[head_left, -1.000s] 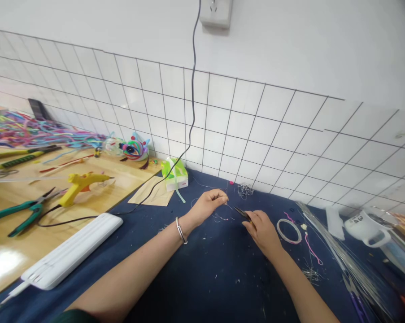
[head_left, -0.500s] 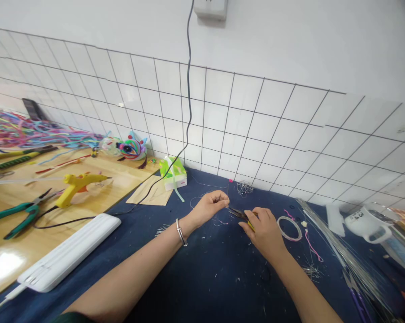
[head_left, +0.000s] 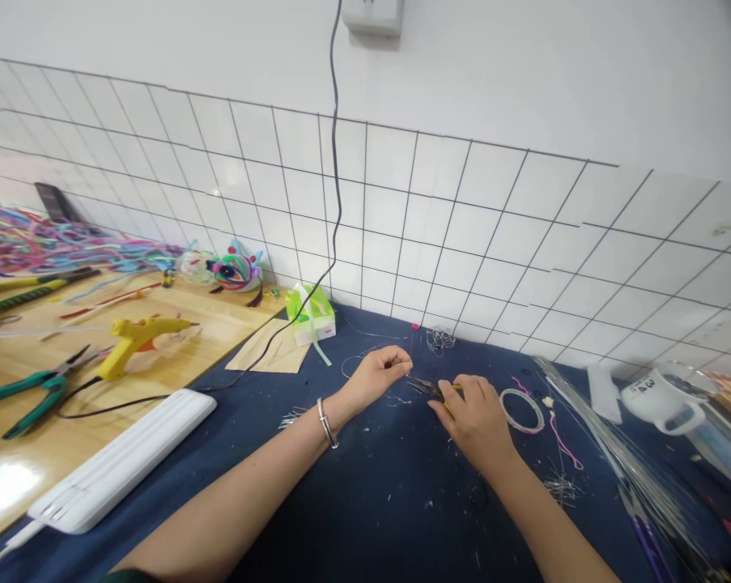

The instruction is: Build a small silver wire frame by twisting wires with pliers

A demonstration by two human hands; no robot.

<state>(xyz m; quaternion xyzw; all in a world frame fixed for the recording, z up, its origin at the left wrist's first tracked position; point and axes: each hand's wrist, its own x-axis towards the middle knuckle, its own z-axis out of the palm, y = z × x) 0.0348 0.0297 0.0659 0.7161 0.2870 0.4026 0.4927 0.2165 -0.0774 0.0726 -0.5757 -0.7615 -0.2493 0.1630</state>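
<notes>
My left hand (head_left: 382,373) is closed in a pinch on a thin wire (head_left: 411,348), which stands up faintly beside the fingertips. In my right hand (head_left: 475,411) is a pair of pliers (head_left: 429,388) with yellow handles, the dark jaws pointing left at my left fingertips. Whether the jaws grip the wire is too small to tell. A loop of thin wire (head_left: 345,368) curves out behind my left hand. Just right of my right hand lies a roll of tape (head_left: 521,411) on the dark blue cloth (head_left: 365,502).
A white power strip (head_left: 122,461), yellow glue gun (head_left: 140,340) and green-handled pliers (head_left: 49,389) lie at left. A tissue packet (head_left: 310,314) stands near the wall. Long wires (head_left: 626,445), purple-handled scissors (head_left: 648,534) and a white mug (head_left: 662,401) are at right. A black cord (head_left: 334,162) hangs down the middle.
The view has shifted slightly. Both hands stay almost in place, the pliers' jaws still close to my left fingertips.
</notes>
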